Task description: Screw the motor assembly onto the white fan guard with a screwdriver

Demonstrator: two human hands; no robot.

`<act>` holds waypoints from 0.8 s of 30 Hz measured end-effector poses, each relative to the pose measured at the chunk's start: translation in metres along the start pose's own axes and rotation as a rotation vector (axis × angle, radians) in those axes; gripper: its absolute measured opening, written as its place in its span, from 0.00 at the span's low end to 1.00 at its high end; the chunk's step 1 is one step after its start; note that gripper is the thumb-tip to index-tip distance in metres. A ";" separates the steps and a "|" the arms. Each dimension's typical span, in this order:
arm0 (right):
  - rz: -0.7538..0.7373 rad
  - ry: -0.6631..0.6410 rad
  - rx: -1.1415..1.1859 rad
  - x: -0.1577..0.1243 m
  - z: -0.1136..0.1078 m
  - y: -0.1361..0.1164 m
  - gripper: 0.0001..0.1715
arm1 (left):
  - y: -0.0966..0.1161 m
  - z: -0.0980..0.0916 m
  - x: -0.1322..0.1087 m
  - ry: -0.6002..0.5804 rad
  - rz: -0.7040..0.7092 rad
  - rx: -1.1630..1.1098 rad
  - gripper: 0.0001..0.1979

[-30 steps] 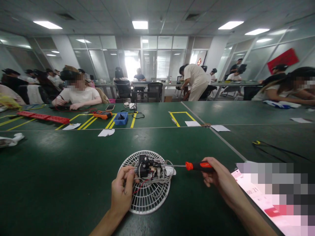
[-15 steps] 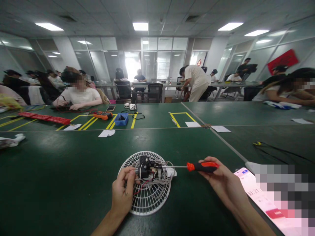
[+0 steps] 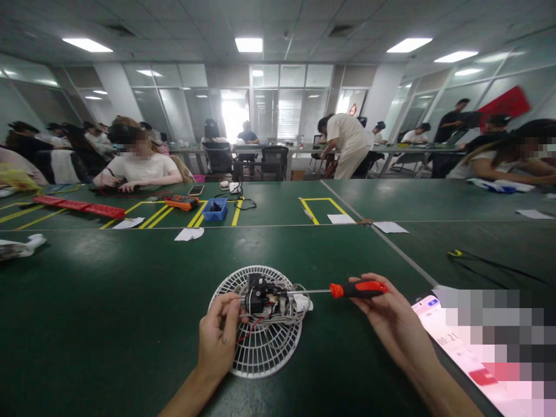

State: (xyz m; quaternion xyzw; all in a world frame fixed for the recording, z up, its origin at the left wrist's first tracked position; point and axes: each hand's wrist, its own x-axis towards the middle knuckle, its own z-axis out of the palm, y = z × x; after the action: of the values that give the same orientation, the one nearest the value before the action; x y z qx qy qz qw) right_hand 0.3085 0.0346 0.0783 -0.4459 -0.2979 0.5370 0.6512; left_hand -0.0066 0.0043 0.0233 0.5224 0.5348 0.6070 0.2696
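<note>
A white round fan grille (image 3: 260,353) lies flat on the green table (image 3: 108,307) in front of me. On its centre sits a small black motor (image 3: 256,300) with red and white wires. My left hand (image 3: 217,341) pinches the motor's left side. My right hand (image 3: 382,315) is closed on a screwdriver with a red and black handle (image 3: 358,288). Its thin shaft runs left, with the tip at the motor's right side.
A phone (image 3: 434,315) lies at my right beside a blurred patch. Black cable (image 3: 486,266) lies further right. Across the table are a blue bin (image 3: 214,209), an orange meter (image 3: 181,202), red strips (image 3: 78,207) and paper slips. Several people sit or stand at the far tables.
My right hand has turned on the screwdriver handle, fingers shifting from gripped round it to lying under it. The left hand has stayed on the motor. A person at the far right has walked rightward.
</note>
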 end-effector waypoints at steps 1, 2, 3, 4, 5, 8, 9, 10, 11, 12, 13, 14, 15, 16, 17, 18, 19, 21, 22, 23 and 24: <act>-0.001 -0.002 -0.012 0.000 0.000 0.000 0.18 | 0.000 0.000 0.000 0.003 0.004 0.001 0.15; 0.009 -0.003 -0.027 0.000 0.001 0.001 0.18 | 0.001 0.000 0.000 0.003 0.009 0.000 0.15; 0.027 0.002 -0.041 0.000 0.001 0.002 0.18 | 0.001 0.000 0.000 0.005 0.014 -0.003 0.15; 0.046 0.013 -0.052 0.000 0.002 0.003 0.19 | 0.001 0.001 0.000 0.006 0.017 -0.005 0.14; 0.064 0.025 -0.058 0.000 0.002 0.004 0.20 | 0.002 0.001 -0.001 0.001 0.016 -0.008 0.14; 0.083 0.044 -0.061 -0.001 0.004 0.006 0.21 | 0.001 0.000 -0.001 -0.008 0.008 -0.008 0.15; 0.084 0.042 -0.059 -0.002 0.005 0.006 0.22 | 0.000 0.000 -0.001 -0.013 0.005 -0.005 0.15; 0.086 0.042 -0.056 -0.002 0.005 0.006 0.21 | 0.000 -0.001 -0.001 -0.023 0.001 -0.002 0.15; 0.089 0.046 -0.049 -0.002 0.006 0.005 0.21 | -0.001 -0.001 0.000 -0.031 -0.002 0.001 0.15; 0.093 0.056 -0.039 -0.002 0.006 0.005 0.20 | -0.001 -0.002 0.000 -0.039 -0.003 0.004 0.15; 0.098 0.069 -0.029 -0.001 0.006 0.005 0.19 | -0.001 -0.002 -0.001 -0.043 -0.002 0.007 0.15; 0.105 0.083 -0.020 -0.001 0.006 0.004 0.17 | 0.000 -0.002 -0.001 -0.042 0.002 0.010 0.15; 0.112 0.096 -0.013 -0.001 0.006 0.004 0.16 | 0.000 -0.002 -0.001 -0.037 0.008 0.011 0.15; 0.115 0.108 -0.005 0.000 0.006 0.003 0.15 | 0.001 -0.001 -0.001 -0.028 0.013 0.011 0.15; 0.114 0.120 0.003 0.000 0.006 0.003 0.15 | 0.002 -0.001 0.000 -0.019 0.017 0.010 0.15; 0.111 0.132 0.013 0.001 0.007 0.002 0.14 | 0.003 0.000 0.000 -0.015 0.016 0.008 0.15; 0.107 0.141 0.025 0.001 0.007 0.001 0.14 | 0.004 0.001 0.000 -0.011 0.014 0.006 0.15; 0.094 0.155 0.061 0.001 0.007 0.000 0.15 | 0.005 0.002 0.001 -0.010 0.008 0.003 0.15; 0.084 0.160 0.086 0.001 0.008 -0.001 0.16 | 0.005 0.002 0.001 -0.010 0.006 0.002 0.15; 0.069 0.165 0.116 0.001 0.008 -0.001 0.17 | 0.005 0.002 0.002 -0.010 0.006 0.002 0.16; 0.049 0.171 0.149 0.001 0.008 -0.002 0.18 | 0.005 0.002 0.002 -0.011 0.006 0.002 0.16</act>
State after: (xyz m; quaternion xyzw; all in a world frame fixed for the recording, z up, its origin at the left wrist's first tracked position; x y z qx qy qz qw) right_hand 0.3026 0.0381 0.0835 -0.4477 -0.1896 0.5332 0.6923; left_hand -0.0041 0.0050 0.0282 0.5276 0.5324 0.6045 0.2699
